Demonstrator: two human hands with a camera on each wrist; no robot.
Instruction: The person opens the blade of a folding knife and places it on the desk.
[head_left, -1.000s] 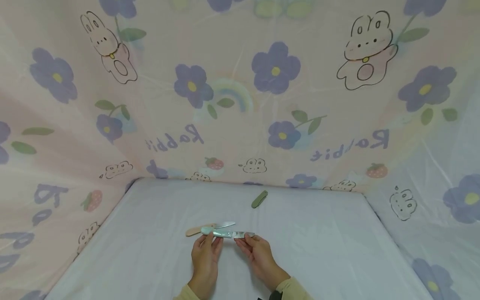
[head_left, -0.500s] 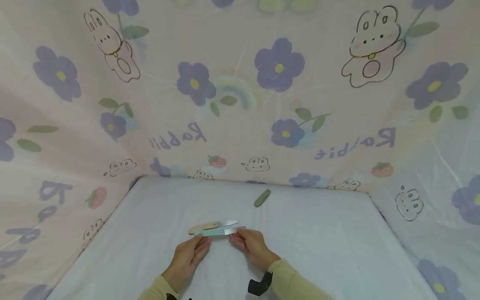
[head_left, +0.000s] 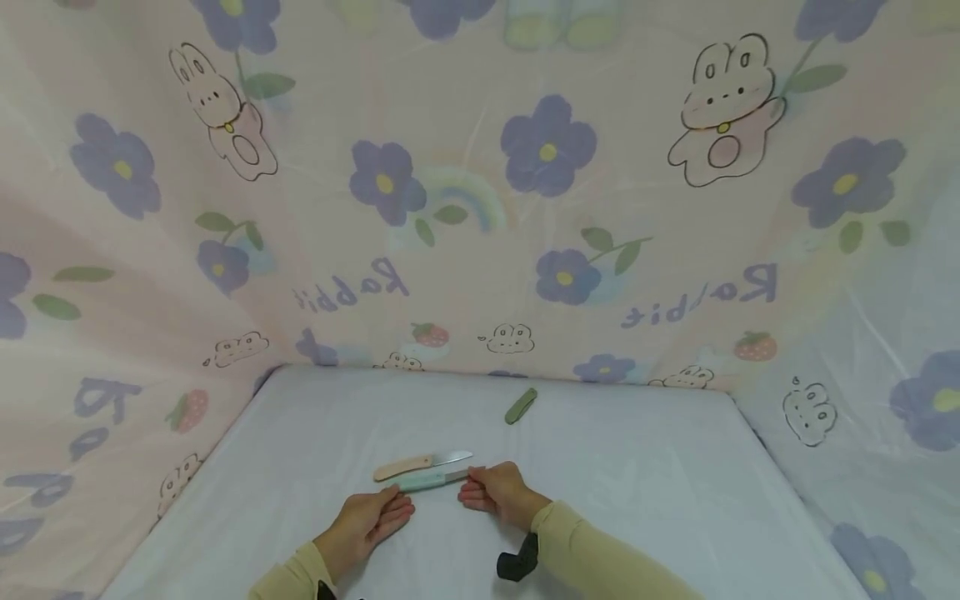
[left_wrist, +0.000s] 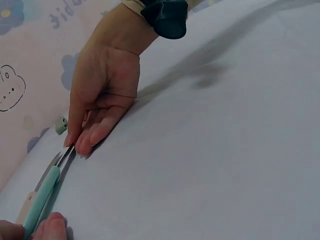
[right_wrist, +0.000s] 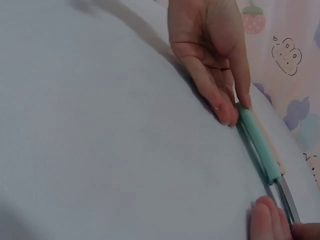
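Mint-green and slim-handled, the folding knife with a metal blade (head_left: 422,482) is unfolded between my hands, just on the near side of the unfolded tan-handled knife (head_left: 402,467) on the white cloth-covered bench (head_left: 637,467). My left hand (head_left: 362,522) pinches its handle end, my right hand (head_left: 504,493) its blade tip. I judge its unfolding done, letting go left; the folded olive-green knife (head_left: 521,406) lies farther off, no blade showing.

Head view: forward, down. Wrist views: close, sharing mint knife (head_left: 422,482).
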